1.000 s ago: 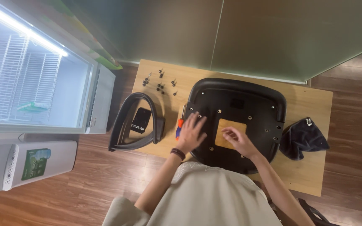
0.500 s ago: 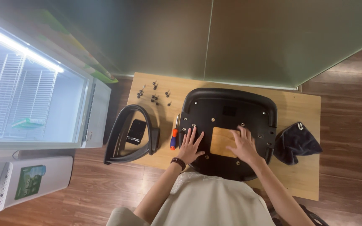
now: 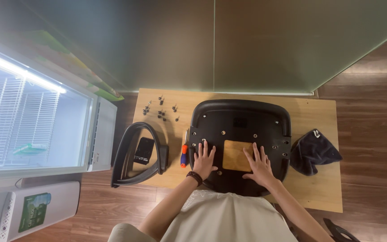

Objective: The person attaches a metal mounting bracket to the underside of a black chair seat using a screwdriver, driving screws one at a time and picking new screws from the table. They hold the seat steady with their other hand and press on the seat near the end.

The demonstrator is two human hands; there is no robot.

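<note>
The black chair seat [image 3: 240, 125] is laid upside down in the middle of the worktop [image 3: 319, 188]. The left hand [image 3: 204, 160] and right hand [image 3: 260, 165] are pressed flat on it with fingers spread, beside a tan square [image 3: 237, 155]. At 9 o'clock, white wire shelves are seen inside the open fridge [image 3: 36, 116]. The seat's near edge is hidden by the person's body.

Dim room, bright fridge [image 3: 32, 121] glare left

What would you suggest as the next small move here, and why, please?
Probably reach the left hand to the screwdriver just beside it. Both hands, the right too, lie flat and empty on the upturned seat, either side of its tan plate, while loose screws wait on the table.
</note>
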